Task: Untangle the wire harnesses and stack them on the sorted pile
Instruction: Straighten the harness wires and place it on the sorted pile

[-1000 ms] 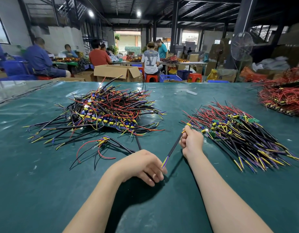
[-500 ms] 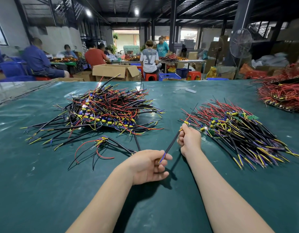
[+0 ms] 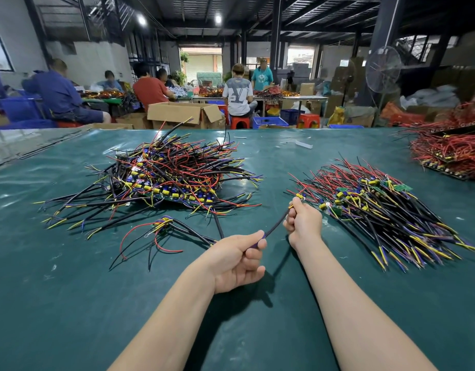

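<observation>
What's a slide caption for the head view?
Left hand and right hand hold one black harness between them; tangled pile left, sorted pile right.

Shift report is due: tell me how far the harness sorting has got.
Done: the sorted pile lies aligned at right. In hand: one harness, held between left hand and right hand. Left: the tangled heap and a loose harness before it.
</observation>
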A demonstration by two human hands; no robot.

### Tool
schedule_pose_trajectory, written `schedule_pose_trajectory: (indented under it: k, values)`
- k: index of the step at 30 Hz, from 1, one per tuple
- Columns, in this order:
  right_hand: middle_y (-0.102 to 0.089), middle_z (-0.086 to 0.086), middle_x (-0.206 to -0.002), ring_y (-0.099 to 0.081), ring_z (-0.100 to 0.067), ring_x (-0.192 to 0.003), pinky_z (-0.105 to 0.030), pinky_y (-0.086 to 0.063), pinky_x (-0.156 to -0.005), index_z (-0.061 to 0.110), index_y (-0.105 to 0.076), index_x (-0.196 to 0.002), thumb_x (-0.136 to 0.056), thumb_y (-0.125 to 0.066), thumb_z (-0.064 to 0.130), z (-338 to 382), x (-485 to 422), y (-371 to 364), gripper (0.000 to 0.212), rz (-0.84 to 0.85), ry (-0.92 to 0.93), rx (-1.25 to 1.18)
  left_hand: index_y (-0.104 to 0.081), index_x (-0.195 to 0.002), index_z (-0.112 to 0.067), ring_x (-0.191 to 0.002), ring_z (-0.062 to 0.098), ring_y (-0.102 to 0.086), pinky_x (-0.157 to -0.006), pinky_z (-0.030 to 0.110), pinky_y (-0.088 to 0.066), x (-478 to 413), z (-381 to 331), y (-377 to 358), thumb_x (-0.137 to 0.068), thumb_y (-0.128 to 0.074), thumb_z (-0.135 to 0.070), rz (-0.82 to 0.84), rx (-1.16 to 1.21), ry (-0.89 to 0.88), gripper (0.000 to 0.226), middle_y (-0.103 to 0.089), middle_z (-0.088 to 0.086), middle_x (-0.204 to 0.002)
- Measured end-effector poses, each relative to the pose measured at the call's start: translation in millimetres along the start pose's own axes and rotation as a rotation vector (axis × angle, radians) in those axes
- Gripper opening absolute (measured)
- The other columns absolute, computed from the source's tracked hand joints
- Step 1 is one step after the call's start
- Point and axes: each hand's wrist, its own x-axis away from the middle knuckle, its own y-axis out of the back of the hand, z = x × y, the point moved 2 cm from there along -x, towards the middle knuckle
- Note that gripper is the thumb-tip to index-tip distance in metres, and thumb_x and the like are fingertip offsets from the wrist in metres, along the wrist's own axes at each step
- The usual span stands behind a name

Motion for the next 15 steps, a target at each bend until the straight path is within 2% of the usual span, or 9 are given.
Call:
schedule_pose_trajectory:
  k: [6, 10, 15]
  values:
    - [-0.034, 0.006, -0.029, -0.022, -0.001, -0.023, -0.010, -0.016, -0.029, 0.011, -0.041, -0.062, -0.095, -0.046, 0.009, 1.9, 1.3, 0.1, 0.034, 0.000, -0.007, -0.071, -0.045, -0.057, -0.017, -0.031, 0.003, -0.029, -0.041, 0.014, -0.043, -2.4, -0.7, -4.6, -0.096, -0.044, -0.030, -0.062, 0.014, -0.133, 0.041, -0.032, -0.009, -0.039]
    - [-0.037, 0.007, -0.029, -0.026, -0.002, -0.024, -0.010, -0.020, -0.029, 0.012, -0.041, -0.062, -0.095, -0.047, 0.011, 2.7, -0.3, 0.0, 0.033, -0.005, 0.014, -0.019, -0.036, -0.054, -0.016, -0.030, 0.005, -0.025, -0.040, 0.016, -0.042, -2.0, -5.3, -4.9, -0.098, -0.039, -0.033, -0.099, -0.028, -0.230, 0.047, -0.028, -0.008, -0.037]
    - [-0.041, 0.007, -0.030, -0.034, -0.003, -0.024, -0.008, -0.027, -0.031, 0.012, -0.044, -0.062, -0.095, -0.046, 0.013, 0.6, 2.8, -3.1, 0.033, 0.011, 0.042, 0.012, -0.038, -0.046, -0.019, -0.030, 0.005, -0.023, -0.044, 0.017, -0.045, 1.0, -3.8, -7.8, -0.099, -0.036, -0.031, 0.016, -0.117, -0.253, 0.054, -0.028, -0.009, -0.036]
